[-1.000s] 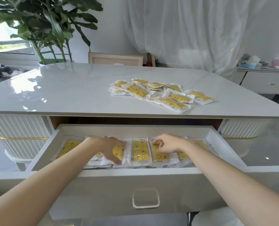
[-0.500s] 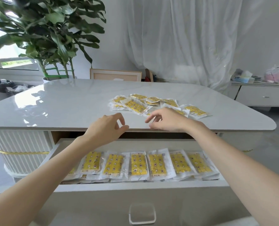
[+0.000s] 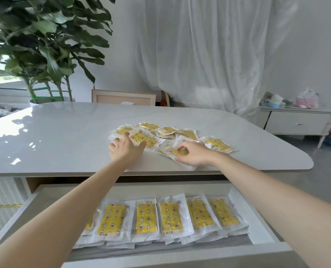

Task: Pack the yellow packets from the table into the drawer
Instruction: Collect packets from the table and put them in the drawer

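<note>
Change: a second before, both hands lay on the row down in the drawer; now both had reached the pile on the table.
Meaning: one batch seemed laid, and the next pick-up was starting; the job looked partly done.
Left hand (image 3: 127, 149): fingers spread, tips resting on the left edge of the loose yellow plastic-wrapped packets (image 3: 168, 131).
Right hand (image 3: 194, 154): fingers curled, pinching the nearest packet (image 3: 177, 152) against the thumb.
Where: the loose packets lay on the glossy grey-white table top (image 3: 64, 132), and a row of flat yellow packets (image 3: 147, 217) lay in the pale open wooden drawer (image 3: 160, 187).
Axis, drawer: the row lay side by side, long axes running front to back.
Axis, table: long axes were mixed, and the nearest packet slanted from far left to near right.
</note>
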